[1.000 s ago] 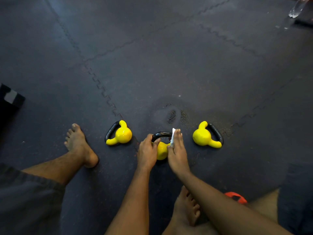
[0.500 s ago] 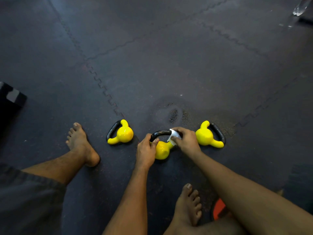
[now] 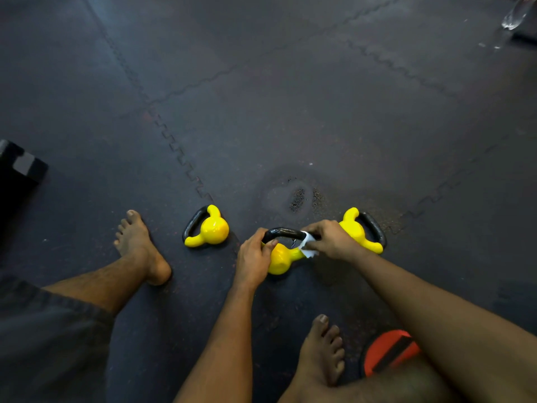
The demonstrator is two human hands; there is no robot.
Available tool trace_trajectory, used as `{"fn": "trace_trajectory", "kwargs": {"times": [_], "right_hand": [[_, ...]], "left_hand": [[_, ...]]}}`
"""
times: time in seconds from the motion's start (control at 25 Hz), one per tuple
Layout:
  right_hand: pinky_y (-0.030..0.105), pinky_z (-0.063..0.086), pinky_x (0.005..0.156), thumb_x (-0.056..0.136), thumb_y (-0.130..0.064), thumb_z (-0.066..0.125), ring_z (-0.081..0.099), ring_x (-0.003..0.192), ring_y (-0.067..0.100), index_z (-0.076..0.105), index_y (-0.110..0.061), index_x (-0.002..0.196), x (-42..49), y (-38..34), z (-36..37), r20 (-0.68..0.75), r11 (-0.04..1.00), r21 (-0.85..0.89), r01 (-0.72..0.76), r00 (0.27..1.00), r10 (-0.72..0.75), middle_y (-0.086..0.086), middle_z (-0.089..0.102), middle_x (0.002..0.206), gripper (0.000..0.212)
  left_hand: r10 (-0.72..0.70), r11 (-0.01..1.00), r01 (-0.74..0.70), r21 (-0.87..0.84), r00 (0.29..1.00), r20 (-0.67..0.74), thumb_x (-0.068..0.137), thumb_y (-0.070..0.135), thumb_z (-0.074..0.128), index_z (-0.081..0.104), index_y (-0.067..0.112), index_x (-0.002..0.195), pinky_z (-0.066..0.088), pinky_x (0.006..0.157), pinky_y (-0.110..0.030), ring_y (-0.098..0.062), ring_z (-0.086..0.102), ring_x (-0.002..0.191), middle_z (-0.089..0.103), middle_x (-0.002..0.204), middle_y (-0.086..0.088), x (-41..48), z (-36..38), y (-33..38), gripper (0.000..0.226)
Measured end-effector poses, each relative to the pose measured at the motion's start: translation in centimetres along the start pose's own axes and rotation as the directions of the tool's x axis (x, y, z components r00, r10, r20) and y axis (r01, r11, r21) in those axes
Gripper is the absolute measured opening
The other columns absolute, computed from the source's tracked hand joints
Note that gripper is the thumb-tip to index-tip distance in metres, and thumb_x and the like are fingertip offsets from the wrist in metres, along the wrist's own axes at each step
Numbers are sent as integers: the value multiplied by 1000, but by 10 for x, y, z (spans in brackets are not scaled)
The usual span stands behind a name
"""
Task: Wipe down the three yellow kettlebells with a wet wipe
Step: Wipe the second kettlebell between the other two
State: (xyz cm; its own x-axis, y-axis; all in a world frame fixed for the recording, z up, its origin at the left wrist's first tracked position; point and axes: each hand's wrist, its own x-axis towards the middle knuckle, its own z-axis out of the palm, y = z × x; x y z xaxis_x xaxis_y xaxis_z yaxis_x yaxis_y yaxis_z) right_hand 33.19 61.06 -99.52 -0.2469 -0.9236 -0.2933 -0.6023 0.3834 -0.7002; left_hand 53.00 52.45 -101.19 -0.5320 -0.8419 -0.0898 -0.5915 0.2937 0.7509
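Observation:
Three yellow kettlebells with black handles lie on the dark floor mat. The left kettlebell and the right kettlebell lie on their sides, untouched. Between them is the middle kettlebell. My left hand grips the left end of its black handle. My right hand pinches a white wet wipe wrapped round the right end of that handle, where it meets the yellow arm.
My bare left foot rests left of the kettlebells and my right foot is close below them. An orange and black object lies by my right leg. A dark block sits at the left edge, a clear bottle far right.
My right hand moved from lying flat over the yellow body up and right onto the handle's right end, now curled round it with the wipe. My left hand kept its hold.

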Motion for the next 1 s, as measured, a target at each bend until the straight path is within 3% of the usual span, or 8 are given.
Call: {"fn": "trace_trajectory", "kwargs": {"times": [0.08, 0.16, 0.28, 0.36, 0.56, 0.68, 0.8, 1.0], "right_hand": [[34, 50, 69, 76, -14, 74, 68, 80, 19, 76, -18, 95, 1, -4, 1, -32, 1000, -4, -5, 999, 5, 4, 74, 81, 20], [36, 51, 66, 78, -14, 66, 66, 78, 25, 75, -17, 94, -5, -11, 21, -217, 998, 30, -55, 974, 60, 8, 73, 80, 18], [43, 50, 68, 85, -15, 54, 63, 83, 34, 66, -16, 95, -15, -24, 58, -474, 978, -33, -206, 865, 166, 10, 70, 86, 15], [41, 49, 68, 87, -13, 52, 63, 86, 33, 64, -17, 96, -17, -29, 65, -539, 967, -41, -251, 821, 190, 8, 70, 90, 16], [40, 48, 67, 83, -23, 64, 63, 87, 31, 67, -19, 97, -4, -32, 34, -326, 963, -270, 17, 939, -108, 6, 71, 89, 15], [38, 50, 69, 81, -29, 68, 65, 89, 26, 68, -27, 108, -1, -32, 29, -279, 954, -282, 106, 942, -187, 2, 73, 93, 27], [35, 53, 72, 80, -22, 69, 68, 91, 20, 66, -28, 115, -7, -22, 39, -391, 972, -156, 177, 893, -225, -1, 74, 99, 36], [31, 56, 83, 82, -15, 70, 68, 91, 1, 72, -24, 113, -19, 5, 53, -457, 962, 260, 82, 888, 48, -10, 75, 100, 32]], "left_hand": [[-6, 1000, 6, -10, 1000, -17, 95, 28, 59, 60, 17, 104, 40, 69, -31, -27, 60, 87, 62, 86, -1, -2, 1, -2, 15], [-22, 1000, 21, -14, 999, -31, 95, 28, 59, 60, 17, 103, 40, 68, -31, -27, 59, 87, 63, 87, -3, -2, 3, -1, 14], [-27, 1000, 27, 2, 999, -19, 95, 30, 58, 58, 20, 102, 38, 67, -31, -25, 58, 87, 61, 87, -1, -1, 5, 2, 12], [-16, 1000, 16, 12, 1000, -14, 95, 31, 58, 58, 20, 102, 38, 67, -30, -24, 58, 87, 62, 88, -3, -2, 6, 2, 13], [-28, 999, 29, 17, 999, -25, 95, 30, 59, 59, 18, 105, 40, 67, -31, -27, 60, 90, 66, 95, -9, 2, 5, 1, 16], [-21, 999, 21, 30, 1000, -4, 94, 29, 59, 60, 19, 106, 48, 74, -38, -29, 60, 93, 68, 99, -10, 3, 4, 4, 16], [1, 1000, -1, 1, 1000, 4, 94, 29, 59, 60, 18, 106, 49, 76, -41, -29, 61, 92, 68, 96, -9, 1, 3, 2, 16], [9, 1000, -9, -16, 1000, 3, 95, 31, 58, 60, 17, 105, 42, 69, -35, -28, 59, 86, 60, 84, 0, -1, 0, 0, 17]]}}
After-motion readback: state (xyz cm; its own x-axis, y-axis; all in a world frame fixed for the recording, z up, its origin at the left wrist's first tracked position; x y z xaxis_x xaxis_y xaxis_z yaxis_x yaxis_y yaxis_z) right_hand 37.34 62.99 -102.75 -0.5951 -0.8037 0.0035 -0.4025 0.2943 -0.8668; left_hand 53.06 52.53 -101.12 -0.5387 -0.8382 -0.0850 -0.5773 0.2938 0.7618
